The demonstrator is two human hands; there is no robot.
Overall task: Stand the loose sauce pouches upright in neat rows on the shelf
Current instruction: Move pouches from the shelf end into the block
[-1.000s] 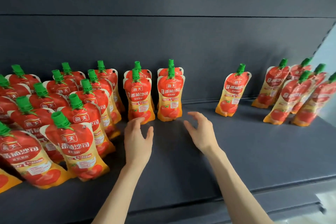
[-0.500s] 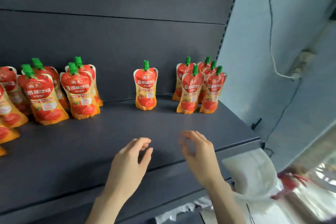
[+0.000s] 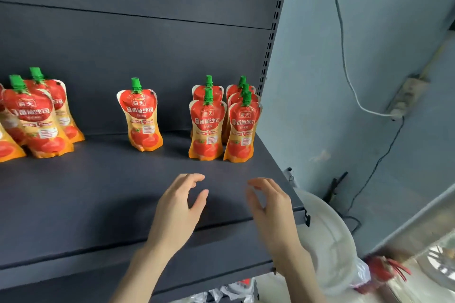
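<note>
Hovering empty over the front of the shelf (image 3: 98, 192), the left hand (image 3: 177, 209) and right hand (image 3: 270, 209) are both loosely open; beyond them, a hasty reach could knock the lone tomato sauce pouch (image 3: 141, 118) over, or domino the tightly packed pouch cluster (image 3: 208, 130) at the shelf's right end.

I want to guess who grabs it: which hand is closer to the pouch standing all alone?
Left. The left hand is in front of the lone pouch, slightly right; the right hand is farther right, by the shelf end.
</note>
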